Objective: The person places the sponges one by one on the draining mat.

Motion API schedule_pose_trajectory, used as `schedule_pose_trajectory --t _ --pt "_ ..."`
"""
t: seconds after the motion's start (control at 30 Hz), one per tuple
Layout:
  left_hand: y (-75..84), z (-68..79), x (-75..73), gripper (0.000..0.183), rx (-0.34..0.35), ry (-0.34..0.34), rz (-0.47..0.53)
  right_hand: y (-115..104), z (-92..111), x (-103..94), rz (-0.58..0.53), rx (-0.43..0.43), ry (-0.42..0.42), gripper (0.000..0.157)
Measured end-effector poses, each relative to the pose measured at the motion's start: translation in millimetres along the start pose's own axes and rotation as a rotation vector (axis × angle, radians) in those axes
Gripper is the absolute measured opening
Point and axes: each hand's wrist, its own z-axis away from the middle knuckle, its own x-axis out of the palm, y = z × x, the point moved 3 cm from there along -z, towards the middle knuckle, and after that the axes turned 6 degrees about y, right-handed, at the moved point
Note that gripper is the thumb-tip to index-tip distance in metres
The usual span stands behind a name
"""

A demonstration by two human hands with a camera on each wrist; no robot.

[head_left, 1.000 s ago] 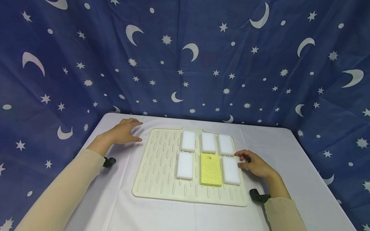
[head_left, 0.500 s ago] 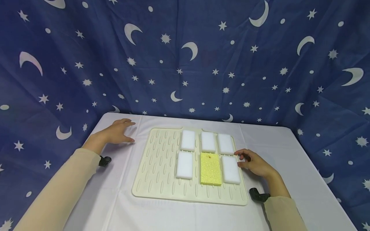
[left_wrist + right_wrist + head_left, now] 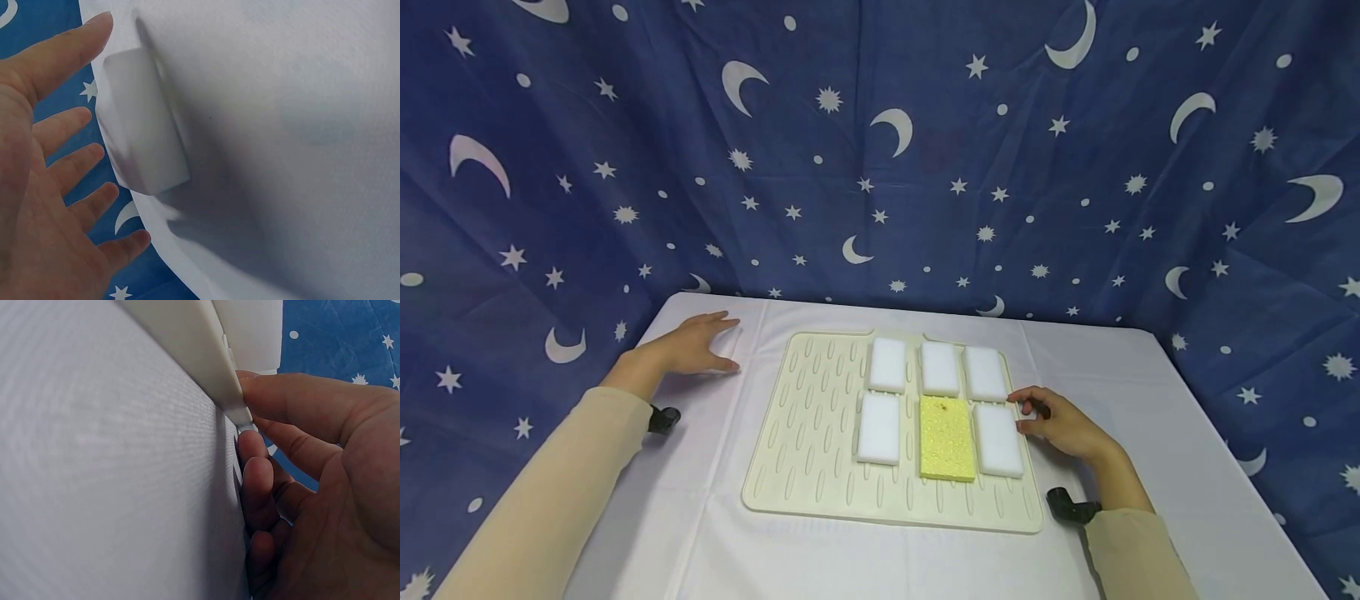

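My left hand (image 3: 688,343) is over the left side of the cloth, fingers spread. In the left wrist view a white block (image 3: 147,122), like a melamine sponge, lies on the cloth beside the thumb and fingers, apart from them. My right hand (image 3: 1063,425) rests at the right edge of a cream ridged drying mat (image 3: 808,425), its other fingers loosely bent. In the right wrist view its thumb (image 3: 281,400) touches the mat's edge. On the mat, several white sponges (image 3: 878,429) and one yellow sponge (image 3: 947,442) stand in two rows.
A white cloth (image 3: 820,558) covers the table. Behind and beside it hangs a blue curtain (image 3: 880,150) with moons and stars. A black wrist mount (image 3: 1071,506) sits below the right hand, another (image 3: 662,419) at the left wrist.
The left hand has moved left, away from the mat, with its fingers spread. The right hand and the sponges on the mat have stayed in place.
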Motion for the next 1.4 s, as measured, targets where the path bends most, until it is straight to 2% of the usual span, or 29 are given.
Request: schedule_pose_trajectory --t 0.33,0.47,0.9,1.23,1.4 --pt "-0.8 1.3 0.3 0.095 -0.016 -0.022 0.017 -0.5 0.2 0.3 -0.003 0.002 0.002 0.041" --pt "0.0 1.7 -0.8 0.096 -0.025 -0.030 0.020 0.7 -0.1 0.6 -0.035 0.001 -0.003 0.041" --pt "-0.6 1.1 -2.5 0.101 -0.048 -0.094 0.039 3.1 0.0 0.5 -0.049 -0.012 0.001 0.041" --pt "-4.2 -1.8 -3.1 0.097 -0.020 -0.096 0.020 -1.0 0.8 0.0 -0.070 -0.034 -0.016 0.045" --pt "-3.7 -3.3 -3.9 0.096 -0.013 -0.103 0.010 1.4 -0.3 1.4 -0.063 -0.016 -0.010 0.043"
